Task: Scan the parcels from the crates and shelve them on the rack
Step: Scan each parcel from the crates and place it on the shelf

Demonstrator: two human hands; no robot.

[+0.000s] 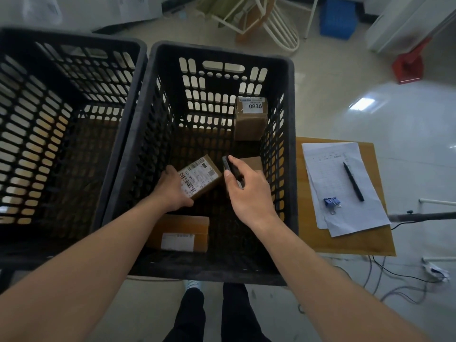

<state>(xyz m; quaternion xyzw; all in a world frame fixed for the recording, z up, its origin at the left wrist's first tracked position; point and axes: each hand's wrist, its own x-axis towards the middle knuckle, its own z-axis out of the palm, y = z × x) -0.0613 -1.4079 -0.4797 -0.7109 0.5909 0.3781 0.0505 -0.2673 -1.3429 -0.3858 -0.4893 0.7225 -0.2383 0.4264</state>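
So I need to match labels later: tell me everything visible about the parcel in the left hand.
The parcel is a small brown cardboard box with a white shipping label showing barcodes on its upturned face. It is tilted, inside the right black crate, gripped at its near-left end by the left hand.

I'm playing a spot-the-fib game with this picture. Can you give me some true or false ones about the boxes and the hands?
1. The left hand holds a parcel with a barcode label. True.
2. The right hand is empty. False: it holds a small dark scanner.
3. The parcel marked 0836 stands at the far end of the right crate. True.
4. The pen lies inside the crate. False: it lies on the papers on the side table.
5. The left crate is full of parcels. False: none show in it.
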